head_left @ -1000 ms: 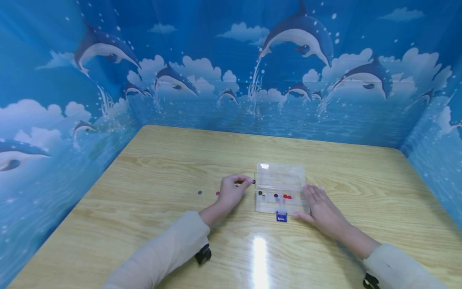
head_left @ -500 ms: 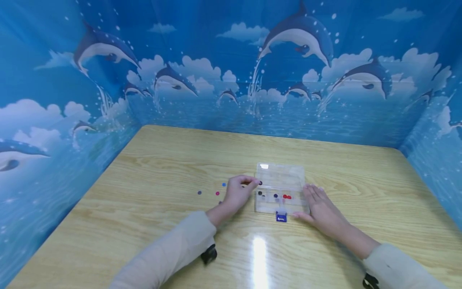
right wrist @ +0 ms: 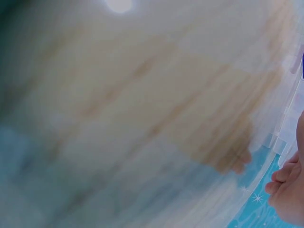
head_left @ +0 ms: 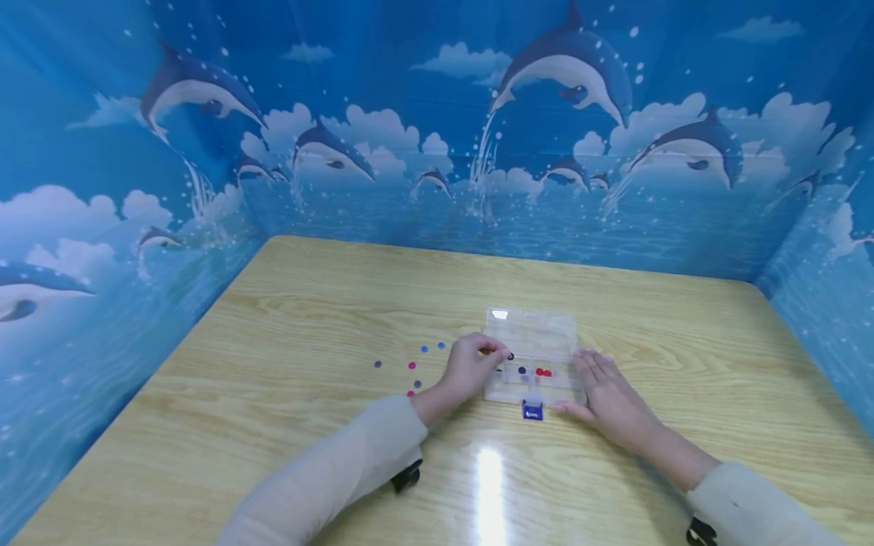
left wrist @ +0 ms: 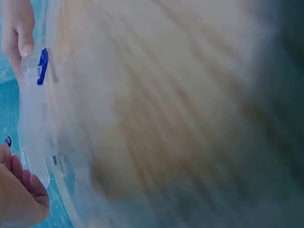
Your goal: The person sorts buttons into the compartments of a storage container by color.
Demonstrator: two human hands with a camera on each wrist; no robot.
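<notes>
My left hand (head_left: 471, 369) pinches a small dark button (head_left: 510, 356) between thumb and fingertips, over the middle of a clear plastic box (head_left: 508, 393). In the left wrist view the button (left wrist: 7, 141) shows holes at its centre. The box lies with its lid (head_left: 532, 327) folded back and its blue latch (head_left: 532, 410) toward me. Inside are a dark button (head_left: 522, 371) and two red buttons (head_left: 543, 372); my left hand covers part of the left compartments. With fingers straight, my right hand (head_left: 612, 396) rests along the box's right side, thumb at the front corner.
Several loose buttons lie left of the box: blue ones (head_left: 424, 349), pink ones (head_left: 412, 365) and greyish ones (head_left: 378, 364). The wood-grain table (head_left: 328, 303) is backed by a dolphin-print curtain (head_left: 382, 197).
My left hand has moved right with the dark button, from beside the box's left edge to over its middle. More loose buttons show behind it. The right hand has stayed still.
</notes>
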